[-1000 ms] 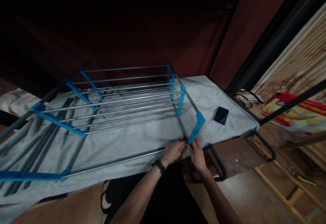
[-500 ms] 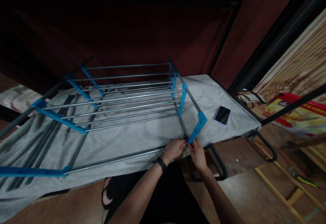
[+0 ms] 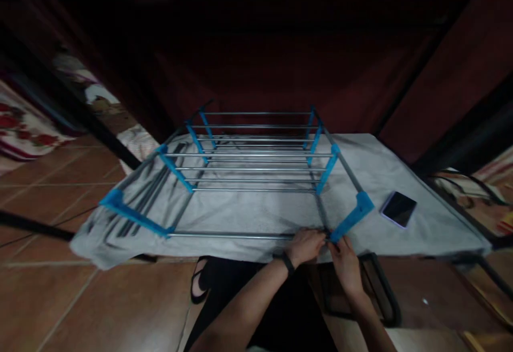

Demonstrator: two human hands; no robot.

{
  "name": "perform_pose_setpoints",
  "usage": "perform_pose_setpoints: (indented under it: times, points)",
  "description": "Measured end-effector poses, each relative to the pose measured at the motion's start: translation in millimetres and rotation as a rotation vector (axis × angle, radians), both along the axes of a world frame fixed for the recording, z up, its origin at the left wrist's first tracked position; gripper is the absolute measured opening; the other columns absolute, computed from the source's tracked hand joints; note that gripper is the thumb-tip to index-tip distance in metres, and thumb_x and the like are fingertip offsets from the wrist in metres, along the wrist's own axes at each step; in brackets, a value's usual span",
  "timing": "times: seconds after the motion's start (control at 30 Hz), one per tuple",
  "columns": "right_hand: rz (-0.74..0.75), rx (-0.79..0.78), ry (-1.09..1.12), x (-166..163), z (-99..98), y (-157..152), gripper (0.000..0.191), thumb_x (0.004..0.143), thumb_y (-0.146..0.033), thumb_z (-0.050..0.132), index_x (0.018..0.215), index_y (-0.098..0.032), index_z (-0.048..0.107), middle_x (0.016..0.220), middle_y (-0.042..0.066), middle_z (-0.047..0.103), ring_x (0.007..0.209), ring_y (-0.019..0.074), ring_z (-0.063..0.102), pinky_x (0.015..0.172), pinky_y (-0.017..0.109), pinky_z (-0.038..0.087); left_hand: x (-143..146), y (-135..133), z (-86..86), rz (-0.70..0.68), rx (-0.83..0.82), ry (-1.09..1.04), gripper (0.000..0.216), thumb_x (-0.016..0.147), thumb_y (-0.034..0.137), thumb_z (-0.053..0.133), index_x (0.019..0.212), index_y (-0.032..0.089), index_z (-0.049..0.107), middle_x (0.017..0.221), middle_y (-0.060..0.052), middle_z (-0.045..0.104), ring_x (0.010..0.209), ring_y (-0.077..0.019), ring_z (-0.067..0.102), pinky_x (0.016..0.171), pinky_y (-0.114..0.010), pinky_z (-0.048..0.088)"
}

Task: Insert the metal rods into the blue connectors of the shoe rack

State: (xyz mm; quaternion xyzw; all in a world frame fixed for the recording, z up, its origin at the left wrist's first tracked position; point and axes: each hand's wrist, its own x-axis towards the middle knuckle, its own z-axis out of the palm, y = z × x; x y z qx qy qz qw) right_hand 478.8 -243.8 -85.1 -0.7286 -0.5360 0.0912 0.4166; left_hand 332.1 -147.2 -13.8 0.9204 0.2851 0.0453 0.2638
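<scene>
Down at the lower end of the blue bracket (image 3: 352, 217), the right hand (image 3: 345, 262) pinches in, fingers nearly closed on it! Just beside, the left hand (image 3: 305, 246) curls around the near rod (image 3: 232, 235); beyond both stretches the rack (image 3: 248, 155), phone (image 3: 399, 209) off to their right.

We observe a phone (image 3: 398, 209) lying on grey cloth (image 3: 435, 234), tiled floor (image 3: 52, 309) at left, and dark red panelling (image 3: 280, 74) behind.

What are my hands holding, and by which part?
Left hand: the near metal bar, by its right end. Right hand: the near-right blue bracket, by its lower end.
</scene>
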Motion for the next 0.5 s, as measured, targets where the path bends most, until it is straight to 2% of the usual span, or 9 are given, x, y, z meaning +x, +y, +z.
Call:
perform_pose_setpoints:
  times: [0.1,0.17,0.2,0.3,0.4,0.43,0.5]
  points:
    - [0.011,-0.011,-0.023,8,-7.9,-1,0.041,0.096,-0.052,0.044,0.116,-0.021,0.063,0.114,0.015,0.066,0.107,0.0319,0.064,0.091,0.047,0.052,-35,-9,-0.3,0.046,0.119,-0.169,0.04,0.101,0.037,0.051,0.138,0.022,0.058,0.129,-0.01,0.07,0.122,-0.0248,0.061,0.11,-0.044,0.043]
    - [0.023,-0.02,-0.034,12,-12.8,-1,0.044,0.093,-0.057,0.046,0.115,-0.022,0.063,0.117,0.016,0.065,0.108,0.033,0.064,0.091,0.048,0.052,-79,-16,-2.1,0.218,0.143,-0.255,0.037,0.103,0.035,0.047,0.136,0.024,0.06,0.127,-0.009,0.07,0.12,-0.0231,0.062,0.109,-0.043,0.044]
    - [0.026,-0.026,-0.027,14,-15.0,-1,0.044,0.092,-0.058,0.047,0.113,-0.023,0.063,0.117,0.015,0.065,0.106,0.0328,0.065,0.089,0.047,0.052,-109,-18,-3.6,0.355,0.142,-0.288,0.035,0.104,0.034,0.044,0.131,0.024,0.062,0.123,-0.009,0.071,0.116,-0.023,0.062,0.107,-0.042,0.046]
    - [0.017,-0.036,0.017,19,-21.0,-3,0.044,0.088,-0.061,0.05,0.107,-0.025,0.064,0.107,0.013,0.066,0.092,0.0307,0.067,0.08,0.044,0.054,-216,-21,-9.6,0.89,0.165,-0.421,0.031,0.103,0.033,0.039,0.111,0.022,0.066,0.111,-0.011,0.071,0.109,-0.024,0.064,0.103,-0.042,0.05]
    - [-0.014,-0.043,0.06,21,-25.3,-4,0.037,0.083,-0.06,0.055,0.097,-0.027,0.062,0.093,0.01,0.065,0.081,0.0304,0.067,0.075,0.045,0.054,-324,-12,-13.8,1.438,0.295,-0.574,0.03,0.097,0.033,0.044,0.118,0.017,0.059,0.119,-0.016,0.067,0.113,-0.0282,0.065,0.1,-0.046,0.053]
    - [-0.029,-0.05,0.072,21,-25.8,-4,0.035,0.08,-0.059,0.056,0.094,-0.027,0.062,0.09,0.01,0.065,0.079,0.0311,0.067,0.074,0.046,0.054,-353,-8,-13.9,1.548,0.334,-0.591,0.034,0.094,0.033,0.047,0.122,0.016,0.057,0.126,-0.018,0.065,0.118,-0.0297,0.063,0.101,-0.047,0.052]
    - [-0.05,-0.073,0.101,21,-24.9,-3,0.031,0.076,-0.058,0.057,0.085,-0.029,0.061,0.085,0.011,0.065,0.077,0.034,0.067,0.072,0.05,0.053,-392,3,-12.0,1.623,0.321,-0.612,0.041,0.09,0.03,0.051,0.127,0.015,0.056,0.132,-0.02,0.064,0.123,-0.0313,0.062,0.103,-0.048,0.052]
